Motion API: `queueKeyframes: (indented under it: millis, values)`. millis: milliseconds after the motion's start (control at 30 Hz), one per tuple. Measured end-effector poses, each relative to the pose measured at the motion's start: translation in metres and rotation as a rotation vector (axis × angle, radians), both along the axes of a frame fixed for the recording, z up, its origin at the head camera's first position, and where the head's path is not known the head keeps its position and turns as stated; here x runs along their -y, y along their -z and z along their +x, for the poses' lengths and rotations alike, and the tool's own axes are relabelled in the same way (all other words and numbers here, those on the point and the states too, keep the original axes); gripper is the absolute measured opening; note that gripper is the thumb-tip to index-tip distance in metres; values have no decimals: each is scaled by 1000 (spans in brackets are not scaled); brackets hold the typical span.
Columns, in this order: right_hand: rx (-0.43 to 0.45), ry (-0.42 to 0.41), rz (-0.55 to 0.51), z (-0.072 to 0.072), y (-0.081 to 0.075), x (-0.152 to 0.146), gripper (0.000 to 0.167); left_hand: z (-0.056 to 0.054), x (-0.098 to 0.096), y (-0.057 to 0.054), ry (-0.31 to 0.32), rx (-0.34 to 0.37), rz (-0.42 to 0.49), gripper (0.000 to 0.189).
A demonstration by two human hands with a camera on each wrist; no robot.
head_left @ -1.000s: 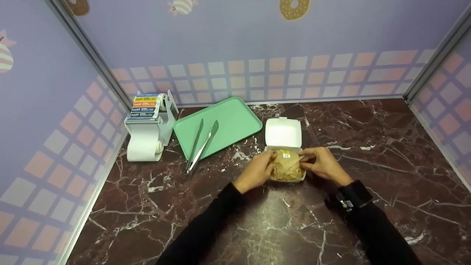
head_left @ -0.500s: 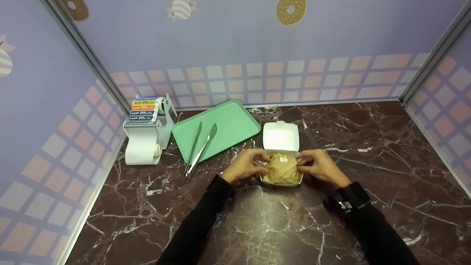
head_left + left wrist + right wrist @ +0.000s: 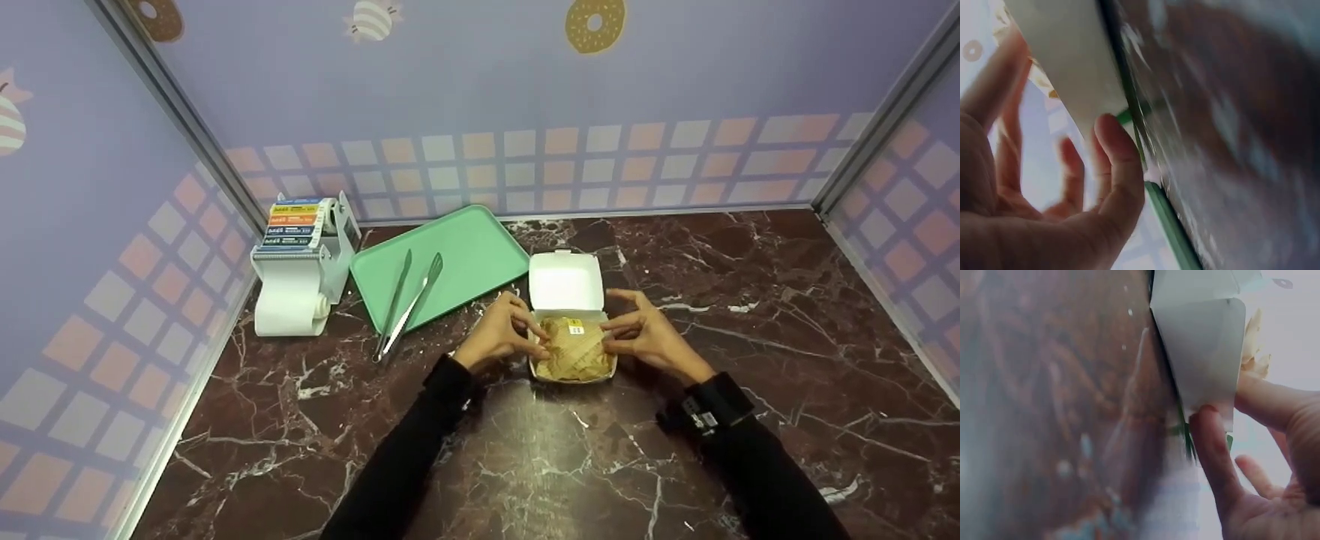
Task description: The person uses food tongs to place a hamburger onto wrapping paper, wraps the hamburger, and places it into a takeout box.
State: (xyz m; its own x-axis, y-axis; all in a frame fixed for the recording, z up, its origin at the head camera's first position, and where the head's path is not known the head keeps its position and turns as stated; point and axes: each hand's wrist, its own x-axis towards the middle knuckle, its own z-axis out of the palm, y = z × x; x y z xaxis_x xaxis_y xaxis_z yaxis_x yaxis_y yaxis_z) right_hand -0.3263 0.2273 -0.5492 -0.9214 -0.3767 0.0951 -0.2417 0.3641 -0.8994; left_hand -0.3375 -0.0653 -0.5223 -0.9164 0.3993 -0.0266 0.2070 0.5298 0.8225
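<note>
A burger wrapped in brown paper (image 3: 574,360), with a yellow and white label on top, sits in the base of a white clamshell box (image 3: 565,280). The lid is folded back, away from the person. At the box's left side my left hand (image 3: 496,331) touches the wrapping near the rim, fingers loosely bent and apart. My right hand (image 3: 654,341) is on the opposite side, fingers spread, with fingertips at the wrapping and rim. In the right wrist view, one fingertip meets the outer box wall (image 3: 1202,354). The wrapping's underside is hidden.
A green tray (image 3: 472,259) lies at the back left, with metal tongs (image 3: 409,311) resting partly on it and over its front edge. Left of it stands a label dispenser (image 3: 296,262) with white rolls. Patterned walls (image 3: 480,90) enclose the dark marble table (image 3: 420,435).
The left hand has shifted left from over the wrapping to the box's edge. The right hand's fingers have spread. The box lid has moved slightly left.
</note>
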Motion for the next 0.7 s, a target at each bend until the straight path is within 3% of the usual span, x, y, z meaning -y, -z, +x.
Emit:
queueKeyframes:
  millis: [200,367,500,600,700]
  values:
    - [47,-41,66,-4,4,-5,40,-3,1,2,19,17,-47,54]
    - [2,-25,70,0,-1,-3,38,-1,0,1,20,133,87,78]
    - [-66,14,53,2,0,2,35,2,-2,1,-38,144,153,115]
    - [-73,45,-18,1,6,4,46,4,-4,1,-69,116,155,141]
    - [-82,68,-68,3,7,7,67,7,-4,2,-49,76,130,147]
